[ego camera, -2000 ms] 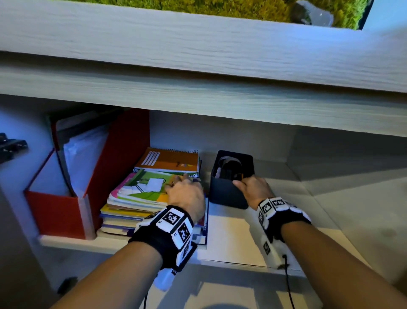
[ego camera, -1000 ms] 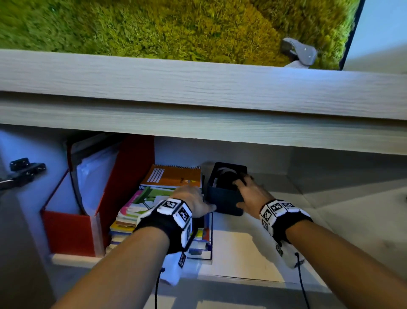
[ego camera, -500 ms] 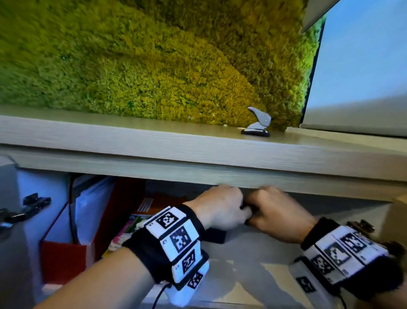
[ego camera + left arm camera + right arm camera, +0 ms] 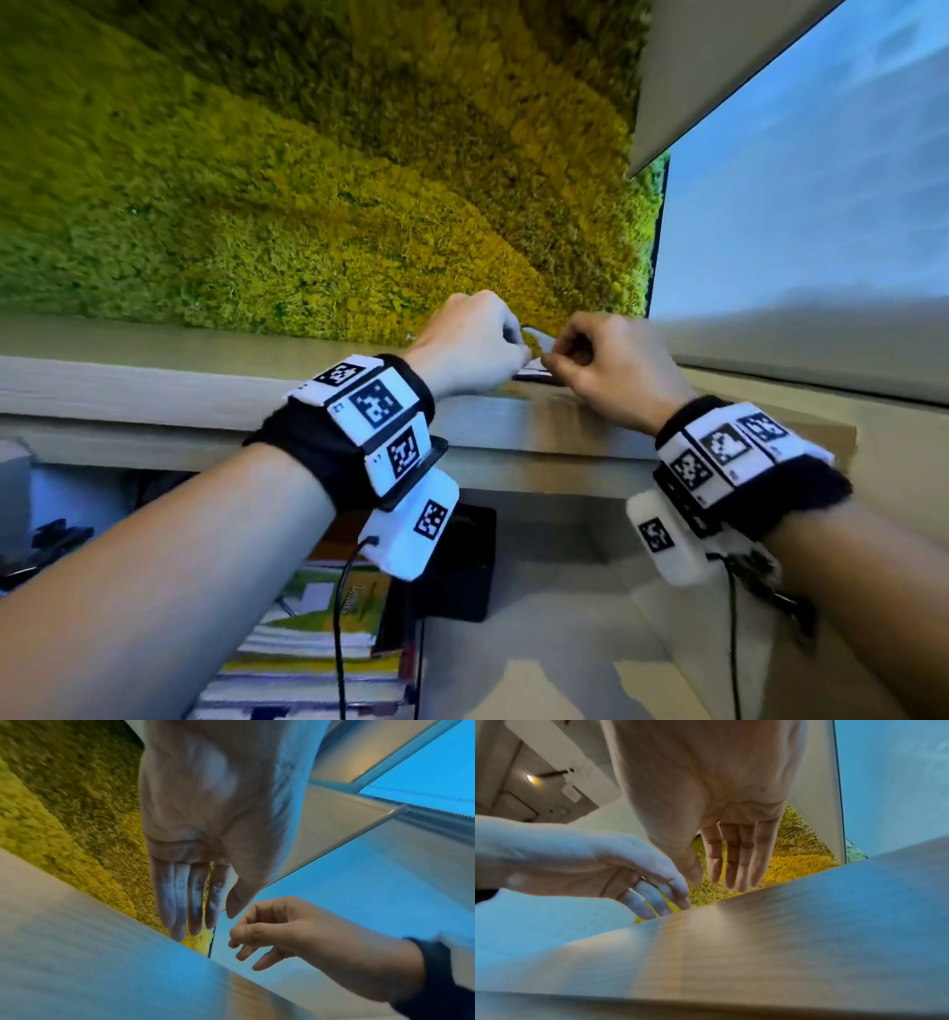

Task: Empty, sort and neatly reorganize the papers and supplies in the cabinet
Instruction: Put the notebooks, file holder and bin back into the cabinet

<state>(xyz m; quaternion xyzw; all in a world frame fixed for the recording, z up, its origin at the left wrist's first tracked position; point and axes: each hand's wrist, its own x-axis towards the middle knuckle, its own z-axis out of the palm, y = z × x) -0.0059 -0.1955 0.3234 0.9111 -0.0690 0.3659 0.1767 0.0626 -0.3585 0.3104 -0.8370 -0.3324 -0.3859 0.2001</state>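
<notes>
Both hands are raised over the wooden cabinet top [image 4: 154, 390], close together. My left hand [image 4: 506, 342] and right hand [image 4: 562, 354] flank a small grey lever-shaped desk tool [image 4: 539, 340] standing against the moss wall; whether either touches it is hidden. In the left wrist view my left fingers [image 4: 185, 902] hang straight and hold nothing. In the right wrist view my right fingers [image 4: 736, 858] are also straight and hold nothing. The black box [image 4: 462, 565] stands inside the cabinet below, beside a stack of notebooks [image 4: 318, 627].
A green and yellow moss wall [image 4: 308, 180] rises behind the cabinet top. A pale blue panel [image 4: 821, 180] fills the right side. A door hinge [image 4: 46, 545] shows at the cabinet's left edge. Bare shelf lies right of the black box.
Both hands have left the black box inside the cabinet and risen to the cabinet top beside the grey tool. The view has tilted up; the box stays on the shelf.
</notes>
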